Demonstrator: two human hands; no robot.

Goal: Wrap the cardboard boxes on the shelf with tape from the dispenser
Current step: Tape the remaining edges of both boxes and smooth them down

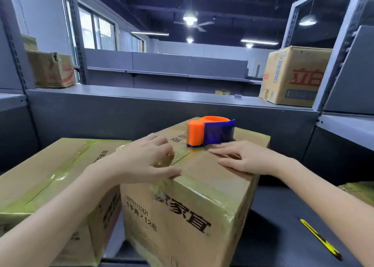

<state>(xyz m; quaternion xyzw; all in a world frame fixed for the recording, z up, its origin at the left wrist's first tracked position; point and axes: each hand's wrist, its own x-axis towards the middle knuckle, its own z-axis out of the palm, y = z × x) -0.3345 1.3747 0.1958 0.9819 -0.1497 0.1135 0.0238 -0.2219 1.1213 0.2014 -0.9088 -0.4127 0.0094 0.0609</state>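
Both hands lie on top of the cardboard box (pixel 192 216): the right hand (pixel 249 159) flat with straight fingers, the left hand (pixel 145 159) loosely bent over the taped seam, holding nothing. The tape dispenser (pixel 210 132) sits just beyond the right fingertips. A second taped box (pixel 50 175) stands just left of the left hand; a yellow knife (pixel 319 238) lies on the shelf (pixel 273 216), well right of the right hand.

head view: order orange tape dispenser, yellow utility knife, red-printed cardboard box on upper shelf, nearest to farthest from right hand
1. Orange tape dispenser: just beyond the fingertips of the right hand.
2. Yellow utility knife: lower right, close to the viewer.
3. Red-printed cardboard box: far back, upper right.
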